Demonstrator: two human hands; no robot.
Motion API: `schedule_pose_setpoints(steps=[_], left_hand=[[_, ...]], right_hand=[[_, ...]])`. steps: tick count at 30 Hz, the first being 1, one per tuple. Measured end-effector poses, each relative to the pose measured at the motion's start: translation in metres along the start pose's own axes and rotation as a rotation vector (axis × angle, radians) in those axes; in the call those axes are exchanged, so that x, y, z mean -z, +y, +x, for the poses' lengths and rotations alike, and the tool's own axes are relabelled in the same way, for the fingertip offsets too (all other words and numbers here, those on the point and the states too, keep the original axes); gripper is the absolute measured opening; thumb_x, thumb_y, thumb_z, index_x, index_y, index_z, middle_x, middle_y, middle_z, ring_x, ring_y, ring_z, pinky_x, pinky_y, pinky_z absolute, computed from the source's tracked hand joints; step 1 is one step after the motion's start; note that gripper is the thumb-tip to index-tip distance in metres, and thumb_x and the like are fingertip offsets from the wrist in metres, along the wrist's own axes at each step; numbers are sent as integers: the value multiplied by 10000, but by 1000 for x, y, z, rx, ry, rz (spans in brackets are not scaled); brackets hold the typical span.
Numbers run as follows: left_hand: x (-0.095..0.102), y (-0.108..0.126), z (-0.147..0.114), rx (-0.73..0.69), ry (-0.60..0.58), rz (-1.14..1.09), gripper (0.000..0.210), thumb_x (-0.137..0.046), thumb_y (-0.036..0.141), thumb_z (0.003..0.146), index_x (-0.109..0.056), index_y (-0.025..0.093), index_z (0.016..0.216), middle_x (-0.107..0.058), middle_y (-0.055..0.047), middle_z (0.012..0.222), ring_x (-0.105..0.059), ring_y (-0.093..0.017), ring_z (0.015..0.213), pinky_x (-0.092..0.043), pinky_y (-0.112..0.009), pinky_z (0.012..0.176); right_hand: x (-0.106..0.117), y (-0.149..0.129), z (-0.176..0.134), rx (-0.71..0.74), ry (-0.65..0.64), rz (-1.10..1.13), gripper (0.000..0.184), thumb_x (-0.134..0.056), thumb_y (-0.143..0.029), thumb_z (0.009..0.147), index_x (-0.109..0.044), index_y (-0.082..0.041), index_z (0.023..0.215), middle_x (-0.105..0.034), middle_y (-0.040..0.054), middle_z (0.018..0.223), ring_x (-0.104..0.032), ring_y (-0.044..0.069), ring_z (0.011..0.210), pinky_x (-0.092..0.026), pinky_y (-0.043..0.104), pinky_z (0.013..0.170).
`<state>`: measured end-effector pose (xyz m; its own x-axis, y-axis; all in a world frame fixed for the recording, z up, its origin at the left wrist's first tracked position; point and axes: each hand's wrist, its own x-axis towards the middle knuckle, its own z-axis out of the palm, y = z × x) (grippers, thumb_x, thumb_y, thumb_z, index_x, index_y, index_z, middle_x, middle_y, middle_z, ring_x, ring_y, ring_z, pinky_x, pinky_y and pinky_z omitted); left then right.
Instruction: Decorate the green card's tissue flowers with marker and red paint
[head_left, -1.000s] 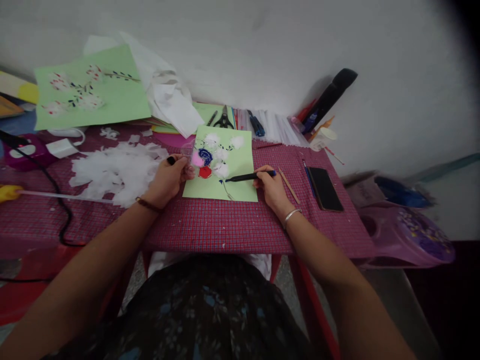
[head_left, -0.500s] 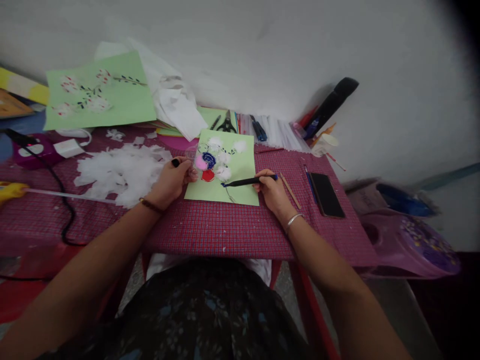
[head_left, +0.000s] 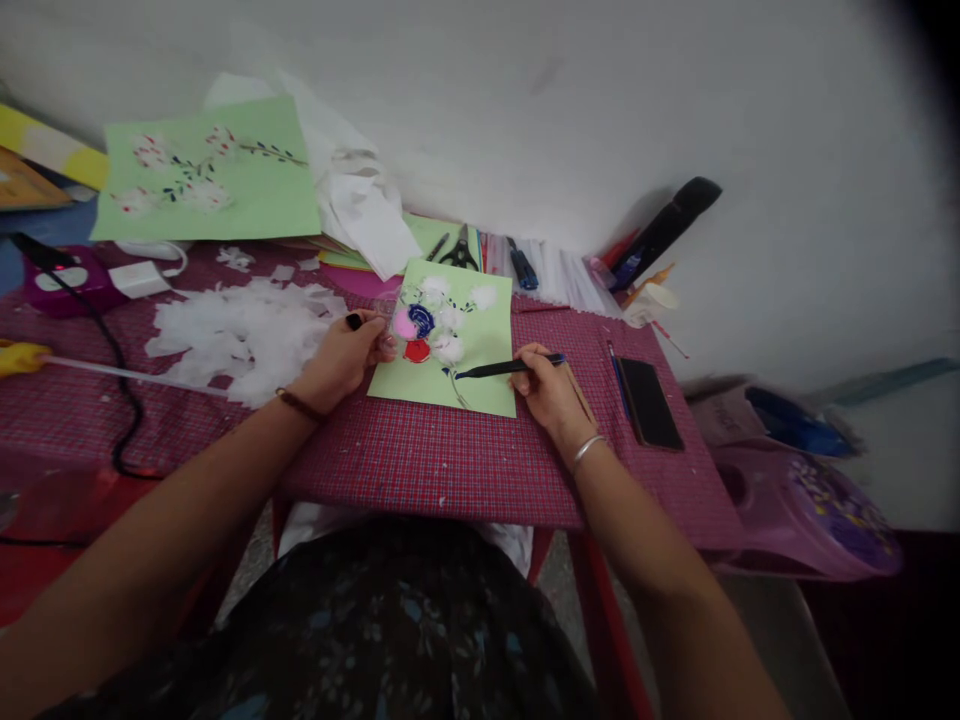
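On the table in front of me lies a light green card [head_left: 487,390] with fluffy white blossoms, a thin stem and small dark blue leaves. My left hand [head_left: 349,355] pinches the edge of a clear plastic paint palette, whose round pools of pink, blue and red paint [head_left: 417,350] sit over the card's left side. Held pen-like in my right hand [head_left: 546,388] is a black paintbrush [head_left: 499,368]. Its blue-stained tip is at the stem near the card's lower edge, beside a small blue mark.
White tissue scraps [head_left: 244,335] are heaped to the left, by a glue gun [head_left: 22,358] and a purple power adapter [head_left: 67,280]. Another flowered green sheet [head_left: 247,210] stands behind. A phone [head_left: 651,402] and pencil lie right; scissors [head_left: 460,252] and a box cutter [head_left: 523,265] are at the back.
The brush tip has shifted slightly right, from the blue mark left of the stem to the stem's right side. My left hand still holds the palette; the view has tilted a little.
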<state>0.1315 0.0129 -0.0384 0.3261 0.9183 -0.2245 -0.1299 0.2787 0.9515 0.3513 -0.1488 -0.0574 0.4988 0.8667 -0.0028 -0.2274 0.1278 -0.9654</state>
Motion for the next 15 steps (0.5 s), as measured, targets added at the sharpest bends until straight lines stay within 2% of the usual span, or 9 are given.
schedule_pose_setpoints(steps=[4,15], left_hand=[[0,0,0,5,-5,5,165,-532,86,903,-529,190,774,-576,33,593,-565,-90,509,-462,-188,468],[1,-2,2,-7,-10,14,158,-532,82,899,-539,183,778,-600,10,593,-561,-103,497,-450,-202,472]], right_hand=[[-4,3,2,1,-17,-85,88,-634,-274,669,-599,-220,729,-503,-64,455,-423,95,428,-279,236,439],[-8,4,5,28,3,-163,64,-624,-258,661,-603,-217,706,-504,-63,462,-436,99,440,-289,244,452]])
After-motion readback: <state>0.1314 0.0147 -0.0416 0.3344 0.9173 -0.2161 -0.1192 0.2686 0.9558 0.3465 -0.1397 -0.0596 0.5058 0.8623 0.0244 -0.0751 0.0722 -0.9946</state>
